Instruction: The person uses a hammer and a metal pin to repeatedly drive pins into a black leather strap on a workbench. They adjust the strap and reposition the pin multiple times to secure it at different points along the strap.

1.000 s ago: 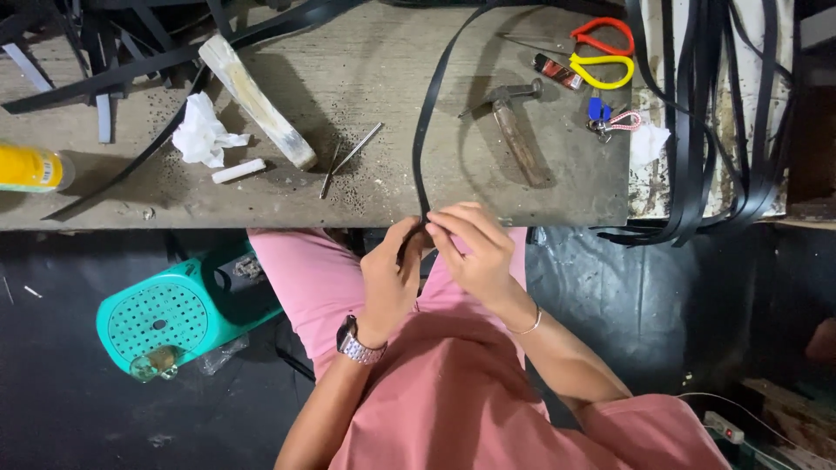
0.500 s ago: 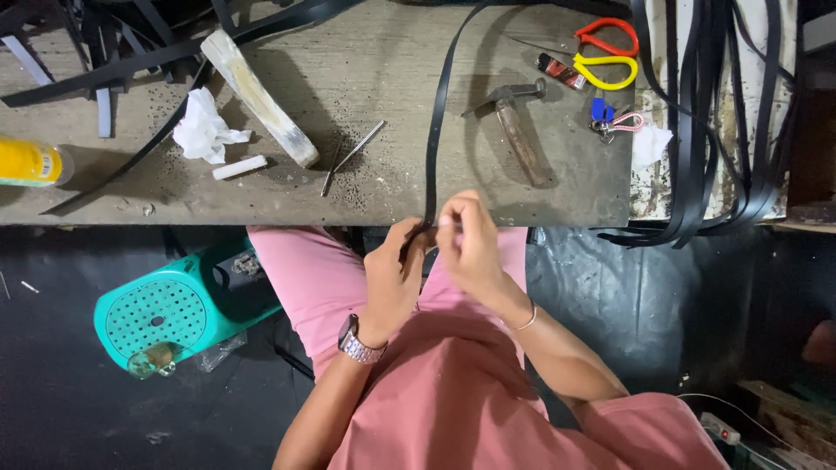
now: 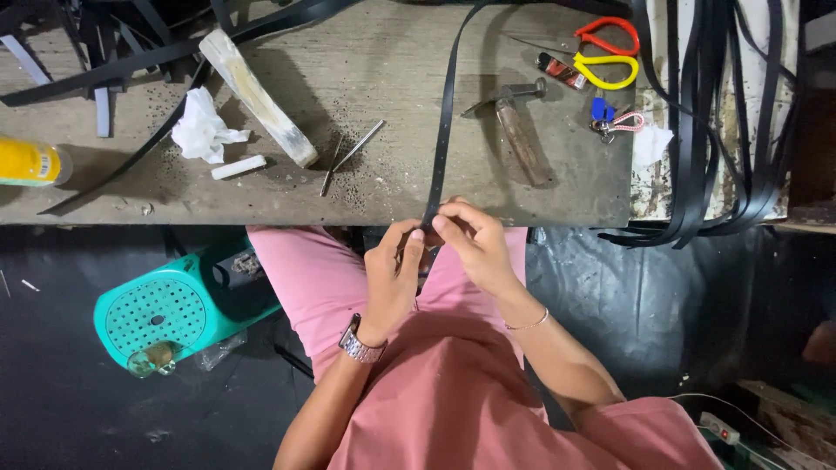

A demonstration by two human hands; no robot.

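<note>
A long black strap (image 3: 442, 130) runs from the far side of the worn wooden workbench (image 3: 392, 70) down to its near edge. Both hands pinch its near end just below the edge, over my lap. My left hand (image 3: 392, 278), with a wristwatch, holds the strap end from the left. My right hand (image 3: 470, 244), with a thin bracelet, grips it from the right with fingertips on the strap. The very end of the strap is hidden between my fingers.
On the bench lie a hammer (image 3: 514, 130), red and yellow scissors (image 3: 610, 52), a pale wooden block (image 3: 257, 96), crumpled white cloth (image 3: 202, 129), thin metal tools (image 3: 348, 157), a yellow bottle (image 3: 30, 163). Black straps (image 3: 723, 113) hang at right. A teal stool (image 3: 165, 309) stands below left.
The strap has swung slightly to the right on the bench, and both hands have shifted a little right and up toward the bench edge while still pinching its end.
</note>
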